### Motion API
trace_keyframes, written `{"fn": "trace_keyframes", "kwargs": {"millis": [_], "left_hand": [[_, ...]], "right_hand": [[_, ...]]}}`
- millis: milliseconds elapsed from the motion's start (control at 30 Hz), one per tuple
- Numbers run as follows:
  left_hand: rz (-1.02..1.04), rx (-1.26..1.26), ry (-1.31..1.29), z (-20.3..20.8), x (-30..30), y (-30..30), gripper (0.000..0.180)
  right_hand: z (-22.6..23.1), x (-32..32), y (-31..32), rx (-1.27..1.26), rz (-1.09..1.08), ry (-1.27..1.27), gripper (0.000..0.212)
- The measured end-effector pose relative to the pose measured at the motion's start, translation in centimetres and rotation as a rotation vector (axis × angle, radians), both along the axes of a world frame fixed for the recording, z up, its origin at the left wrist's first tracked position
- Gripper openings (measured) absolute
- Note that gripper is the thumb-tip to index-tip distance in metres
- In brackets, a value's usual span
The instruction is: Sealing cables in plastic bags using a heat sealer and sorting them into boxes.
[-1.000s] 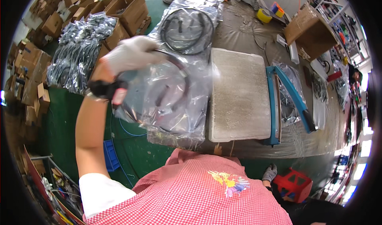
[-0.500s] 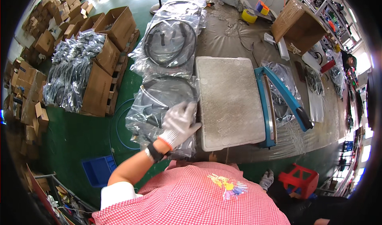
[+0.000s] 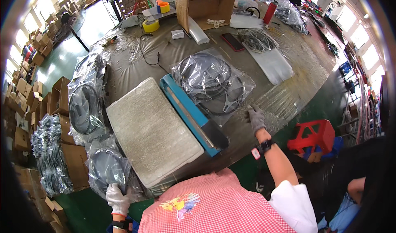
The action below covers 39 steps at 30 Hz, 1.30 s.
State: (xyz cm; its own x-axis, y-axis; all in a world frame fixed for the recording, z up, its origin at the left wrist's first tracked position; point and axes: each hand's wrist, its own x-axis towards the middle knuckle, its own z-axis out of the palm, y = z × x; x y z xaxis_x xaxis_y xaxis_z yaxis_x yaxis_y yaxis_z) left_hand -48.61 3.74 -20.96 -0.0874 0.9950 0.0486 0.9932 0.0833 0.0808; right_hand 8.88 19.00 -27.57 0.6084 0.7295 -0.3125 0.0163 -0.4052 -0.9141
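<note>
Left hand (image 3: 117,198) — wrist cut by the lower edge; bagged cable (image 3: 105,169) contents blurred

A blue bar-shaped heat sealer with a black handle (image 3: 194,117) lies on the grey worktable (image 3: 288,60), just beside a pale rectangular foam pad (image 3: 154,130). A yellow roll of tape (image 3: 151,25) and an orange roll of tape (image 3: 164,6) sit at the far edge, near an open brown cardboard box (image 3: 206,4). A dark flat phone (image 3: 233,41) rests farther right. A red plastic stool (image 3: 315,136) stands on the green floor (image 3: 82,31). Stacked cardboard cartons (image 3: 62,97) line the left side.
</note>
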Motion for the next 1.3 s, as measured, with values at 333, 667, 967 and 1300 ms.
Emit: {"fn": "trace_keyframes", "kwargs": {"millis": [333,667,967,1300], "left_hand": [[-0.062,0.036,0.032,7.1,7.8,-1.1,0.045],[-0.074,0.174,-0.656,10.1,15.0,10.7,0.025],[-0.177,0.111,-1.221,15.0,18.4,21.0,0.066],[-0.234,0.198,-2.207,16.0,10.0,16.3,0.034]], "right_hand": [[-3.2,4.1,23.0,-0.352,0.169,-0.075,0.058],[21.9,-6.4,26.6,0.607,0.754,0.796,0.006],[39.6,-13.0,13.2,0.871,1.049,0.351,0.025],[34.5,-18.5,4.3,0.645,0.713,0.054,0.02]]}}
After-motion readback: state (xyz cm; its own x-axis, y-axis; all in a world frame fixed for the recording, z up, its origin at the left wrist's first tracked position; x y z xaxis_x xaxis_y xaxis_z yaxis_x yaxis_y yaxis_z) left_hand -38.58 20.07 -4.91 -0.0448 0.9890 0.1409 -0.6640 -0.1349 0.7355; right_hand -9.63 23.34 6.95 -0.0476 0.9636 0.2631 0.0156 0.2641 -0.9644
